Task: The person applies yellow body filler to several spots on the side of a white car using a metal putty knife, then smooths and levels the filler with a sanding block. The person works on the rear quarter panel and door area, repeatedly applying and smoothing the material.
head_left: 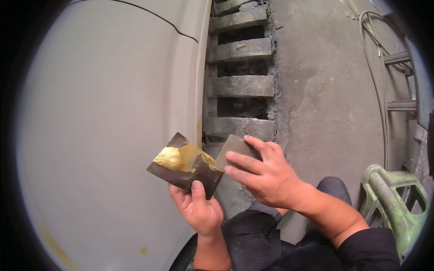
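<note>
Yellow paste on dark plate.
Left hand pinches the plate; right hand, half spread, grips a scraper.

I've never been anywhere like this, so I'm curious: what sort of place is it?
Probably a vehicle body-repair workshop. The large pale grey panel looks like vehicle bodywork, a flat dark rectangular board carries smeared golden-yellow paste, and a slatted grey channel cover runs through the rough concrete floor.

Stained grey concrete floor — a slatted drain along its left, running near to far; a scuffed green plastic stool near right, grey tubing beyond.
</note>
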{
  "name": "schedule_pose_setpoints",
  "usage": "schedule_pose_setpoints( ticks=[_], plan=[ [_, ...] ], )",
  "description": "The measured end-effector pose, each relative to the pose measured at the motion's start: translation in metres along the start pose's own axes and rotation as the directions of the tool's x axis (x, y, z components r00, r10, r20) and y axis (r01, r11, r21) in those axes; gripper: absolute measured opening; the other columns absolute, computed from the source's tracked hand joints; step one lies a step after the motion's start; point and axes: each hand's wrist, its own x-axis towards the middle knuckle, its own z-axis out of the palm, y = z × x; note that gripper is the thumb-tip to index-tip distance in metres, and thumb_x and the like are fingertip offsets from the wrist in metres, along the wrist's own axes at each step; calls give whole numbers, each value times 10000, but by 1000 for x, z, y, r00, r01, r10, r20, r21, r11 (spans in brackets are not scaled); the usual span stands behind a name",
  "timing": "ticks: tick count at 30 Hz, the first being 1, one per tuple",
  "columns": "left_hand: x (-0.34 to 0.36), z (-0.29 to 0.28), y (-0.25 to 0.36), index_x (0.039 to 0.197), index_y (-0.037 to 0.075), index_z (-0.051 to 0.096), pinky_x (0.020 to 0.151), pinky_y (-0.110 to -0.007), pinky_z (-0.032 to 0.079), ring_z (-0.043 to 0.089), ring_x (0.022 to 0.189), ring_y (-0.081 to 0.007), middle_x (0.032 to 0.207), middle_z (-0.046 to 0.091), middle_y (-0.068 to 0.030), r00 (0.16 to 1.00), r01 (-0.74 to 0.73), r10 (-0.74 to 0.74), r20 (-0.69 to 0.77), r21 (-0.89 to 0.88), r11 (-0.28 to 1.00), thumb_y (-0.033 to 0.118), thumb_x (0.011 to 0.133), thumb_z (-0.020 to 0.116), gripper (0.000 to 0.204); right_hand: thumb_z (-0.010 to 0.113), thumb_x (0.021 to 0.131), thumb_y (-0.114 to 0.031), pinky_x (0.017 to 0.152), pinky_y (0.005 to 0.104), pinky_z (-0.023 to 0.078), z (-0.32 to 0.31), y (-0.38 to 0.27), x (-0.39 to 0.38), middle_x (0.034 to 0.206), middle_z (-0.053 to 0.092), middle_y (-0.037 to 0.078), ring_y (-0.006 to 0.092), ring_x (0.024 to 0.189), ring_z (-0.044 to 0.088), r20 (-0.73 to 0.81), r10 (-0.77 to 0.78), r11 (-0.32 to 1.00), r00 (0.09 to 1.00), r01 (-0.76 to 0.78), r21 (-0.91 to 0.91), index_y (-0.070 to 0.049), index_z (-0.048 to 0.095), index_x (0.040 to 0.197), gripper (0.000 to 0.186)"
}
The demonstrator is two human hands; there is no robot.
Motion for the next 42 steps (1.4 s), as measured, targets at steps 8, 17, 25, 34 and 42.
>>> schedule_pose_setpoints(
  ticks=[8, 17, 25, 34, 42],
  plan=[
    [5, 0, 4, 1406, -10, 396, 1057, -373, 425, 548, 1199, -219, 1321, 543, -127, 980, -174, 183, -79, 113, 978, -36, 968, 484, 447, 677, 839, -80, 1024, 496, 411, -18, 23, -4, 1325, 607, 82, 393, 1228, 530, 82, 120, 960, 989, -136, 243, -128, 670, 1187, 351],
    [52, 22, -29, 1324, -12, 485, 1034, -336, 423, 564, 1133, -171, 1233, 604, -91, 988, 57, -47, 150, -67, 996, -17, 959, 490, 365, 612, 922, -82, 1087, 348, 384, -76, 19, -20, 1351, 599, 131, 205, 1273, 527, 80, 634, 572, 769, -536, 621, -20, 645, 1228, 314],
    [79, 83, -120, 1219, 8, 580, 885, -366, 494, 654, 982, -269, 1041, 675, -159, 948, 156, -200, 245, 187, 970, 102, 883, 530, 352, 579, 960, -157, 964, 305, 437, -129, 0, 24, 1367, 569, 70, 149, 1197, 540, -128, 780, 524, 613, -526, 670, -40, 572, 1333, 391],
    [11, 63, -161, 1271, -25, 526, 926, -349, 489, 629, 1038, -231, 1121, 650, -149, 754, 623, -652, 77, 229, 748, 62, 863, 536, 418, 560, 981, -230, 932, 317, 458, -147, 5, 152, 1264, 605, 52, 145, 1163, 556, 75, 855, 333, 514, -653, 680, -41, 544, 1367, 430],
    [44, 71, -136, 1180, -45, 505, 943, -323, 470, 618, 1037, -198, 1117, 634, -129, 737, 670, -667, -107, 250, 699, -32, 882, 513, 299, 601, 986, -214, 918, 259, 442, -158, 97, 182, 1162, 626, 6, 88, 1036, 536, 227, 839, 117, 495, -570, 813, -48, 589, 1340, 391]
  ],
)
